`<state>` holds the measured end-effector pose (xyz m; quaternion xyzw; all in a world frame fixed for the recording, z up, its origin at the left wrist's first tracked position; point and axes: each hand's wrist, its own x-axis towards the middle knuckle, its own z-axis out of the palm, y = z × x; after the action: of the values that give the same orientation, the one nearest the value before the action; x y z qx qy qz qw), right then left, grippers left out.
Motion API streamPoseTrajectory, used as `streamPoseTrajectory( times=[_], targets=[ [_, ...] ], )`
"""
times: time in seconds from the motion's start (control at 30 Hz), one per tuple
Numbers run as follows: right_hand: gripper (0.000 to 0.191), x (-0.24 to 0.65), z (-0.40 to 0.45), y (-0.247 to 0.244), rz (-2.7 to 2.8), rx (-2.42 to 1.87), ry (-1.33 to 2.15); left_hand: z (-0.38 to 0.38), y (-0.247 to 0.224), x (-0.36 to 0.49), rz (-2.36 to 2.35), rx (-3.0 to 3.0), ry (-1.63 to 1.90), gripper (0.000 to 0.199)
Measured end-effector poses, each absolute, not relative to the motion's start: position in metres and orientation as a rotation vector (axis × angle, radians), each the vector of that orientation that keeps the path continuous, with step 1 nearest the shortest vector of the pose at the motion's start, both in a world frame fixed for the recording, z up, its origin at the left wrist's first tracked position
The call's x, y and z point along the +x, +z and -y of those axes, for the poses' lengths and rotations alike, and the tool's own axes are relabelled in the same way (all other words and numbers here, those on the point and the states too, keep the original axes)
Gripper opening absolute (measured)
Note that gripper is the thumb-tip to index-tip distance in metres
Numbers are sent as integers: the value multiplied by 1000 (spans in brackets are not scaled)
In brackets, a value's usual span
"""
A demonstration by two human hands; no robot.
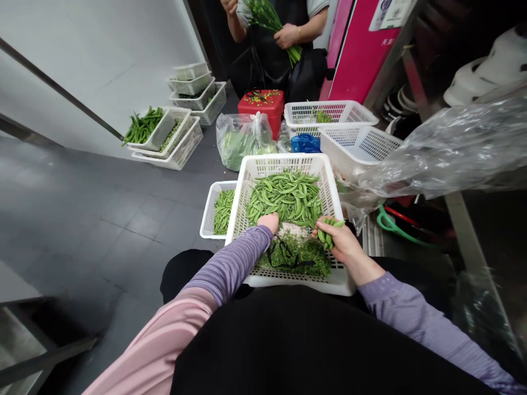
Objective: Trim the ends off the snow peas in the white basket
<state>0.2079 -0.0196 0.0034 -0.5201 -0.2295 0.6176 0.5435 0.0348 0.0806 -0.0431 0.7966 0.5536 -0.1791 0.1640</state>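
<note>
1. Holding a small bunch of pea pods point(327, 235), right hand point(335, 241) curled closed, over the white plastic lattice basket point(242, 203).
2. Reaching into that basket, left hand point(269, 222), grip hidden, touching smooth curved heaped pods point(284, 197), above fine green trimmings point(294, 258).
3. Standing alongside, smaller basket point(209, 214) of pods.

Green snow peas point(284, 197) heaped in a white basket point(280, 162).

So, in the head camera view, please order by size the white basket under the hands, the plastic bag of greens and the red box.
1. White basket: largest, though nearest the camera.
2. Plastic bag of greens and red box: they look alike, so I cannot rank them.
</note>
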Motion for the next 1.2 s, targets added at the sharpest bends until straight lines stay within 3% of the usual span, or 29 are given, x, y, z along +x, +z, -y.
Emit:
streamPoseTrajectory(
  times=[0.17, 0.27, 0.4, 0.53, 0.9, 1.03, 1.2],
  targets=[
    [16, 211, 21, 1, 1098, -1625, 978, -67, -30, 26, -1443, 2325, -518, 24],
    [23, 204, 24, -4, 1609, -1654, 706, -44, -12, 20, -1342, 2354, -452, 27],
    [27, 190, 28, -11, 1996, -1476, 728, -22, 11, 17, -1110, 2196, -204, 25],
    [12, 187, 30, -9, 1929, -1422, 869, -15, 19, 16, -1040, 1588, -112, 26],
    [22, 186, 42, 4, 1777, -1351, 966, -4, 28, 14, -949, 955, 89, 14],
    [22, 183, 45, 9, 1656, -1347, 976, 6, 20, 19, -996, 981, 121, 16],
    [22, 190, 43, 8, 1330, -1448, 1049, 15, -12, 13, -1242, 1569, -359, 20]
  ],
)
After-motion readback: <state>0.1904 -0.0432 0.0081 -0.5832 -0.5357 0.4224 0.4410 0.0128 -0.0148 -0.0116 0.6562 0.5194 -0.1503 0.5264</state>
